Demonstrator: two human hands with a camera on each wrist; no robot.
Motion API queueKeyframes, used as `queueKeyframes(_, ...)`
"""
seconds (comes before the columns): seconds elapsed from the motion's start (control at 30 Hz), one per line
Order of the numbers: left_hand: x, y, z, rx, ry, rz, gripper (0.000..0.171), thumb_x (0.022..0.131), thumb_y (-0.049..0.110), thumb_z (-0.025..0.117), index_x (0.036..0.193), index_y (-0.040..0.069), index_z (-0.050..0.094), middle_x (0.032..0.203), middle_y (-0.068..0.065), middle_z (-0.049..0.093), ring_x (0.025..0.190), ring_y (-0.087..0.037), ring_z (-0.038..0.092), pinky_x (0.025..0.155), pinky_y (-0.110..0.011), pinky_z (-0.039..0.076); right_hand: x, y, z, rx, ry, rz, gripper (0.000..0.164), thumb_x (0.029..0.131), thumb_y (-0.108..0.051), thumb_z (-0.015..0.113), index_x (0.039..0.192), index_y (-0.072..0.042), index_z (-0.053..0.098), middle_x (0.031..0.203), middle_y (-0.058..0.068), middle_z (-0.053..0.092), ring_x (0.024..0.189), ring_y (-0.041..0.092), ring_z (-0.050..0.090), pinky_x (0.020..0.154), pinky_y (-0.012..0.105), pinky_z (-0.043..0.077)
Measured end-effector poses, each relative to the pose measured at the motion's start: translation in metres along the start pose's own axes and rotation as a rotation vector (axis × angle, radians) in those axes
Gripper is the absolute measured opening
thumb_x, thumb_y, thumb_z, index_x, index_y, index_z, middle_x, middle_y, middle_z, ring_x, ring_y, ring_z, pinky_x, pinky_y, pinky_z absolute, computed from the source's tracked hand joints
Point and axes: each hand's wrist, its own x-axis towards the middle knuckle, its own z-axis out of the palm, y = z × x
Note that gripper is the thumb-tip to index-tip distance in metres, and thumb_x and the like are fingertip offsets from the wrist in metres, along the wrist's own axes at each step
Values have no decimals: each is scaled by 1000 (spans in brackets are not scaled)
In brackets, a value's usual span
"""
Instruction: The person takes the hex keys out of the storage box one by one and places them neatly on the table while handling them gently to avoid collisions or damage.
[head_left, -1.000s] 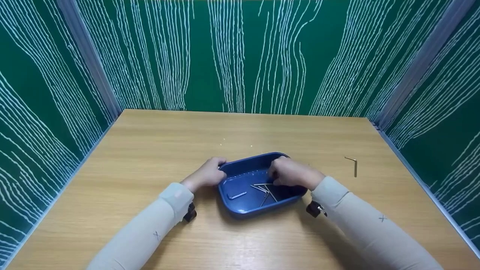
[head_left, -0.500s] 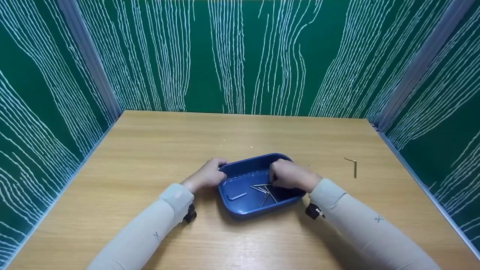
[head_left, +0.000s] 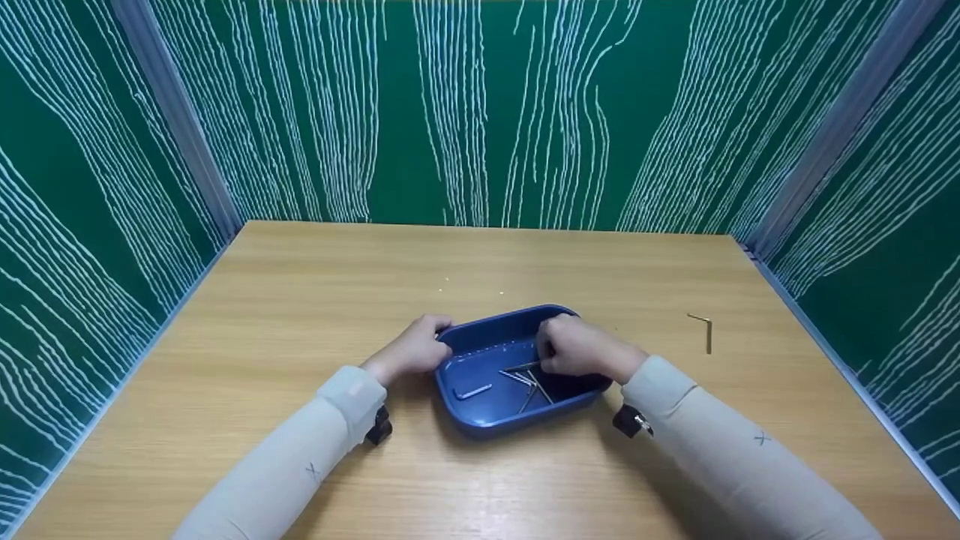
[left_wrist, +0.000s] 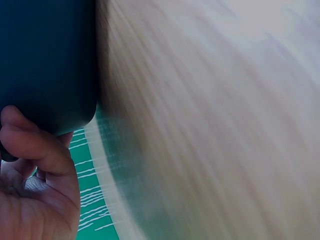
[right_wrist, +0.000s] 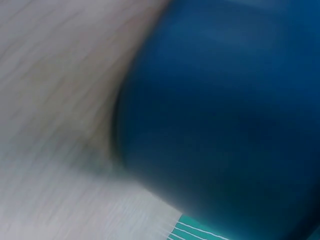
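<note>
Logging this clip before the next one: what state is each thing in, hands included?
Blue tray: upright, open-topped
Left hand: gripping the tray's end
Right hand: inside the tray, fingers curled, any hold hidden
Bent rod: lying alone in the tray
Rod cluster: crossed, loose
Outside rod: lying on the table

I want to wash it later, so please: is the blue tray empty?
Not empty: several metal rods lie in the tray, some close to the right hand.
</note>
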Motion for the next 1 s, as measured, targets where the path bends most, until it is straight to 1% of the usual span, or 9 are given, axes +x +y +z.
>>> queueKeyframes(0.1, 0, 0, 0, -6, -3, -2, 27, 85, -6, 56, 107, 0, 71, 98, -8, 68, 86, -17, 59, 77, -27, 48, -1, 1, -1, 36, -3, 35, 9, 85, -9, 76, 78, -7, 70, 80, 3, 66, 75, 16, 59, 73, 36, 54)
queueKeyframes(0.23, -1, 0, 0, -7, -1, -6, 30, 86, -6, 55, 110, 0, 72, 101, -10, 71, 87, -17, 60, 79, -27, 48, -2, 0, -2, 65, -13, 86, 7, 93, -11, 71, 88, -7, 68, 83, 3, 65, 80, 19, 59, 78, 41, 54)
queueKeyframes(0.33, -1, 1, 0, 1, 2, -12, 28, 86, -5, 56, 108, 0, 71, 100, -9, 70, 87, -17, 59, 78, -27, 48, -3, -1, -4, 83, -8, 107, 4, 96, -10, 67, 96, -6, 67, 87, 5, 66, 82, 20, 61, 79, 43, 55)
queueKeyframes(0.47, -1, 2, 0, 10, 2, -17, 22, 86, -5, 56, 103, 0, 69, 95, -6, 65, 85, -18, 58, 76, -27, 48, -4, -2, -5, 113, 19, 128, 6, 99, -7, 64, 103, -5, 68, 91, 7, 69, 83, 20, 63, 80, 44, 57)
queueKeyframes(0.57, -1, 2, 0, 9, 1, -14, 20, 86, -5, 55, 101, 0, 68, 93, -4, 63, 84, -18, 58, 75, -27, 47, -5, -5, -7, 134, 55, 127, 7, 102, -7, 62, 104, -4, 68, 93, 8, 70, 84, 20, 63, 81, 45, 57)
queueKeyframes(0.73, 0, 0, 0, -2, 0, -16, 25, 85, -5, 54, 104, 0, 69, 94, -4, 63, 85, -19, 58, 74, -27, 47, -6, -7, -8, 173, 123, 102, 8, 105, -8, 62, 103, -3, 68, 93, 8, 71, 83, 18, 63, 79, 42, 56)
queueKeyframes(0.87, 0, -2, 0, 1, 0, -19, 27, 85, -5, 54, 106, 1, 70, 95, -5, 65, 86, -19, 58, 76, -26, 47, -7, -8, -10, 227, 144, 121, 9, 107, -11, 62, 104, -3, 67, 92, 7, 70, 79, 14, 59, 75, 37, 52)
queueKeyframes(1.0, 1, -3, 1, -7, 1, -16, 26, 85, -5, 54, 104, 0, 70, 95, -5, 65, 85, -19, 59, 75, -26, 47, -9, -7, -12, 278, 162, 130, 9, 107, -10, 62, 104, -2, 65, 92, 7, 70, 79, 13, 58, 75, 34, 51)
